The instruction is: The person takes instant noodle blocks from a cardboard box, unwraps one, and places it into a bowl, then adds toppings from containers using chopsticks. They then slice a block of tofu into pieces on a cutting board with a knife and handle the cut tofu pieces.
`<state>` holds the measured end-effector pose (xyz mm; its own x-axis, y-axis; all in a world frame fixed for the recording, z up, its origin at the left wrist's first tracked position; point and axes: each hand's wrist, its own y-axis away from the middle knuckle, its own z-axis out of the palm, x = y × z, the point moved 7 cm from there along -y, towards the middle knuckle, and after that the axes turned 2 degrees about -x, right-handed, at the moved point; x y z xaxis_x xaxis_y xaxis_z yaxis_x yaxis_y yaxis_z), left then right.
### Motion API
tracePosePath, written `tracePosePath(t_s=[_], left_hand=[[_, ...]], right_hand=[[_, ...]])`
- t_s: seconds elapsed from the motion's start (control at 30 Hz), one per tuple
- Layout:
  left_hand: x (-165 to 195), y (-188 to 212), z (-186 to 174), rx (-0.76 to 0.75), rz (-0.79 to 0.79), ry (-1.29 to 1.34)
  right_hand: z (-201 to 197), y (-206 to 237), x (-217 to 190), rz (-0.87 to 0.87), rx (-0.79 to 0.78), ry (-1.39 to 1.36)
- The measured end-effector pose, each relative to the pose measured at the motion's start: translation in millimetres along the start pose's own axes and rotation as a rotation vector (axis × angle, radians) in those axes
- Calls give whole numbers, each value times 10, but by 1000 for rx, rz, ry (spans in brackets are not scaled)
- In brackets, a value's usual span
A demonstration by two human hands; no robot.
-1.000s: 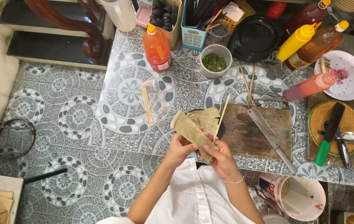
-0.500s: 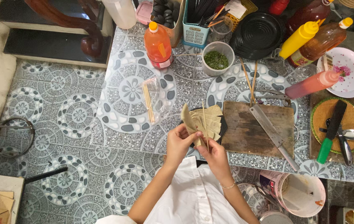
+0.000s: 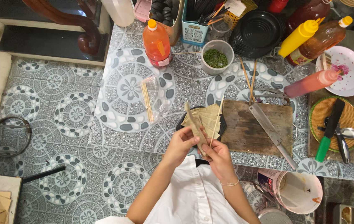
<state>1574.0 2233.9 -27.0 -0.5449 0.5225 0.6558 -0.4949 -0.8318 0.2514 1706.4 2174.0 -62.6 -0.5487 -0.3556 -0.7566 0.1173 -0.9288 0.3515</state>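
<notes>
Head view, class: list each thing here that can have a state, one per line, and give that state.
Left hand: grip closed on the tan strip.
Right hand: grip closed on the skewer.
Tan strip: held up, tilted.
Skewer: held, pointing away from the person.
Orange bottle: upright, capped.
Yellow bottle: capped, leaning.
Cup of chopped greens: open, partly filled.
Cleaver: lying flat on the wooden board.
</notes>
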Motion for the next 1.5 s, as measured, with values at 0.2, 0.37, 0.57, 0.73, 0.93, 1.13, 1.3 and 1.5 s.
tracePosePath(t_s=[0.2,0.37,0.57,0.73,0.93,1.13,1.3,1.5], left_hand=[[36,41,2,-103,-7,-136],[37,47,-24,6,-10,-214],[48,66,-122,108,84,-372],[208,56,-343,316,183,-440],[402,96,-429,415,323,-391],[443,93,-394,416,400,-375],[379,130,-262,314,303,-357],[320,277,-9,277,297,-455]], right_hand=[[-2,3,-43,20,-37,51],[56,-6,-96,-4,-17,235],[115,5,-213,-136,54,431],[126,131,-532,-287,196,746],[193,403,-697,-263,176,1000],[216,472,-675,-376,128,1018],[251,261,-662,-300,56,595],[363,111,-587,-268,89,495]])
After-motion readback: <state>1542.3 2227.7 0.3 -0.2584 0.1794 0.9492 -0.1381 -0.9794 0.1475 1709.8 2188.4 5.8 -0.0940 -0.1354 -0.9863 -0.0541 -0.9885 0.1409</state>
